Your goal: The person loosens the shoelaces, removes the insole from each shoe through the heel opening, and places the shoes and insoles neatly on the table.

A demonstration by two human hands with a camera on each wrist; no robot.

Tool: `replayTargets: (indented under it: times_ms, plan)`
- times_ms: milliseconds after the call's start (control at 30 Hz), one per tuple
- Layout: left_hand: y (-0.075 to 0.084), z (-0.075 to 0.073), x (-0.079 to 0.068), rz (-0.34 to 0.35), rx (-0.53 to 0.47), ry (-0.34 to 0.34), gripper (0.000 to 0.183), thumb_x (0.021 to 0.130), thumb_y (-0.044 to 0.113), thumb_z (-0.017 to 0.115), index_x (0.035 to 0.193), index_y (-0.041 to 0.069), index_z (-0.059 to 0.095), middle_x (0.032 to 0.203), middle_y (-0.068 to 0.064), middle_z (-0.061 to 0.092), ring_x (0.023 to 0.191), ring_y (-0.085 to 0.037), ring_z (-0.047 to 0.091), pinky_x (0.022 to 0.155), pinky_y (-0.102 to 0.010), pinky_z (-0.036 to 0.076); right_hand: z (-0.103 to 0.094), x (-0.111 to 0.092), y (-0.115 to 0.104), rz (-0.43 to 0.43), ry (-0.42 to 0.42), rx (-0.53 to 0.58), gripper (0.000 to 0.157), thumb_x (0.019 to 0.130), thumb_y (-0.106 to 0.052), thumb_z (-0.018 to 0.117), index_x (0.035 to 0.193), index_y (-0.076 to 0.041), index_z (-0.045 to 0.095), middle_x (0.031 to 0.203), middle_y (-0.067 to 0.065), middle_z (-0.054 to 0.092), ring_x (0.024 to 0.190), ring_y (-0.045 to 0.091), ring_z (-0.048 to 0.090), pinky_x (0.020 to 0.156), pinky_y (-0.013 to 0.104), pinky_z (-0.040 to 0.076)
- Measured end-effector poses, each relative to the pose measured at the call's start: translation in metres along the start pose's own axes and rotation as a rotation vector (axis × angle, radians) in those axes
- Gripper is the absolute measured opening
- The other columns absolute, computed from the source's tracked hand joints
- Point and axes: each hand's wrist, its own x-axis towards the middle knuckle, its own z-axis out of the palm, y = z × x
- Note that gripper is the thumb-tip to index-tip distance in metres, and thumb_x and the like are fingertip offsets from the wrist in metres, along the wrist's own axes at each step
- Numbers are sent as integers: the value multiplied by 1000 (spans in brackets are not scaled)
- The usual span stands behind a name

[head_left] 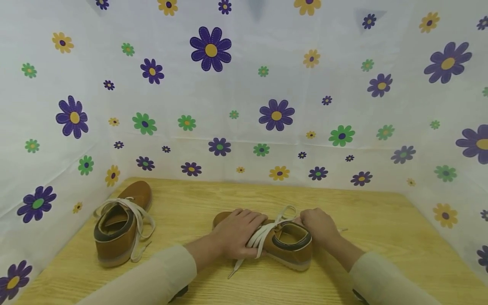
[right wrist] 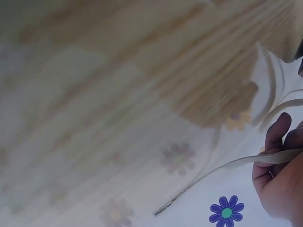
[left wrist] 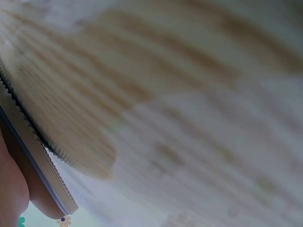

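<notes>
A brown shoe (head_left: 280, 253) with a dark collar lies on the table, toe to the left. Across its front stretches my left hand (head_left: 237, 234), gripping it with the thumb on the near side. In the left wrist view the ribbed edge of the sole (left wrist: 40, 158) shows beside part of that hand (left wrist: 12, 184). My right hand (head_left: 318, 224), by the heel, pinches a cream shoelace (right wrist: 232, 164); the lace's tipped end trails free in the right wrist view. More lace (head_left: 261, 238) crosses the shoe's top, with a loop standing up and another tip hanging on the near side.
A matching brown shoe (head_left: 112, 250) stands at the left of the wooden table (head_left: 373, 254), its cream laces (head_left: 139, 220) loose over the opening. White cloth (head_left: 236, 93) printed with flowers walls in the back and both sides.
</notes>
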Motion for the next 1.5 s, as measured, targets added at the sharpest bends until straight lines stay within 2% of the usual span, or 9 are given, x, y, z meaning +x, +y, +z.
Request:
replayTargets:
  times_ms: [133,233,333,600,900,1133,1400,1500]
  plan:
    - [-1,0,0,3,-15,1,85,89,71,46,152,15,39,147,0,51,134,-19,48,112,-45,38,-1,0,-1,13,-13,-19,31,95,-10,56,64,-8,58,65,5,60,61,18,57,53,39,53]
    - [-1,0,0,3,-30,1,86,90,74,42,152,15,39,148,0,50,135,-19,48,113,-44,37,-1,0,0,34,-31,-19,38,98,-21,57,63,-7,59,63,4,58,59,17,55,51,38,52]
    - [0,-1,0,2,-41,-3,86,91,75,40,153,15,38,149,0,50,136,-20,47,113,-45,37,-1,0,2,41,-49,-20,41,99,-26,57,63,-6,60,63,4,58,58,17,54,51,37,52]
    - [0,-5,-1,25,-36,14,77,95,65,40,152,13,41,148,-1,51,135,-21,48,111,-45,39,1,1,8,78,-95,2,33,98,-18,56,69,-4,66,71,8,67,67,22,65,60,41,58]
    - [0,-3,-2,4,-45,-9,77,96,67,38,153,14,39,150,0,50,136,-20,47,112,-44,38,4,2,8,109,-119,6,40,98,-31,59,67,-7,64,68,5,63,64,18,59,59,41,57]
    - [-1,0,-2,3,-41,-15,77,96,67,36,153,14,38,150,0,49,137,-20,46,112,-45,38,5,3,7,111,-114,18,38,98,-29,59,67,-7,64,69,5,64,64,19,60,58,42,57]
    - [-1,-1,-3,0,-35,-10,76,97,67,34,153,15,39,150,0,49,137,-20,46,112,-44,38,5,2,8,185,-154,71,42,98,-32,58,63,-9,62,68,4,63,64,19,59,59,42,55]
    - [-1,-1,-3,0,-34,-6,76,98,67,34,153,15,39,150,1,50,137,-19,46,112,-44,38,4,3,7,188,-153,80,41,97,-32,59,63,-9,62,68,4,63,64,19,59,59,43,55]
